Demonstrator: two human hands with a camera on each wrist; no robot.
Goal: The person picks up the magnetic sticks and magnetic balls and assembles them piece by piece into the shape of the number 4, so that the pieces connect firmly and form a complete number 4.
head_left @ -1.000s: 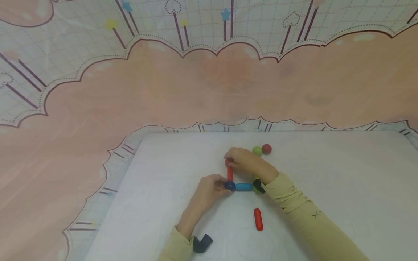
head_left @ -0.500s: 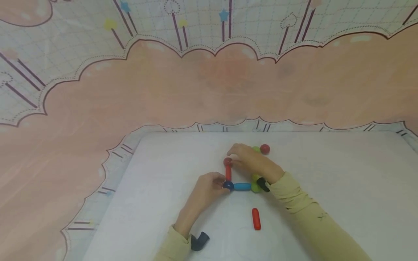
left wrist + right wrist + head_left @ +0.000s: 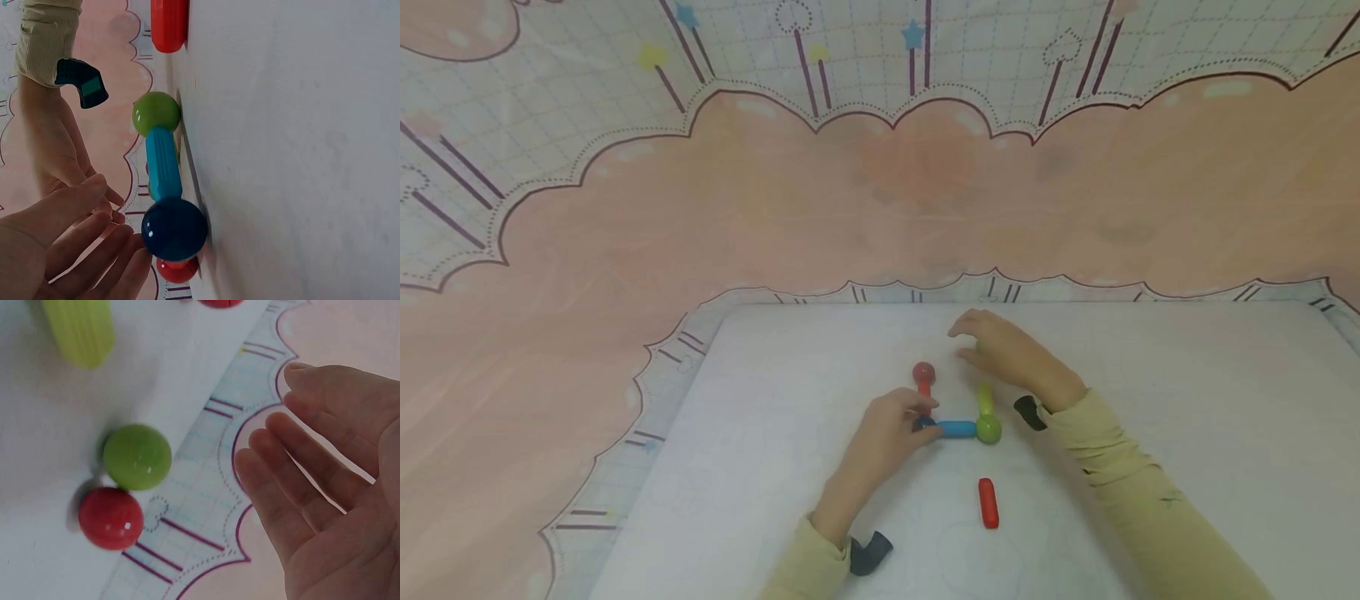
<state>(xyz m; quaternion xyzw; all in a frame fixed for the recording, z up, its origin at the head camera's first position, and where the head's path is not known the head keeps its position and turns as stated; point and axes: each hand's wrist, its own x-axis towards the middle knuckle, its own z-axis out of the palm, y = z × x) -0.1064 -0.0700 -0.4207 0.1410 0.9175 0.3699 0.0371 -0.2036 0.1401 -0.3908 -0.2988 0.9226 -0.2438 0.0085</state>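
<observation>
In the head view a blue rod [image 3: 957, 429] joins a dark blue ball [image 3: 174, 229] to a green ball [image 3: 988, 428]. From the blue ball a red rod [image 3: 925, 387] runs back to a red ball [image 3: 923, 372]; a yellow-green rod [image 3: 985, 400] extends back from the green one. My left hand [image 3: 887, 429] is beside the blue ball, its fingers loosely bent and not pinching it; whether a fingertip touches is unclear. My right hand [image 3: 1018, 354] hovers behind the yellow-green rod with relaxed fingers, holding nothing. Close to it lie another green ball [image 3: 137, 456] and red ball [image 3: 111, 517], touching.
A loose red rod [image 3: 988, 503] lies on the white tabletop [image 3: 760, 467], nearer than the joined pieces. Dark curved pieces [image 3: 871, 554] show at both cuffs. Behind the table hangs a patterned cloth [image 3: 880, 192].
My right hand has let go of the red ball and moved back and right, now covering most of the loose ball pair in the head view. The left fingers have loosened from the blue ball.
</observation>
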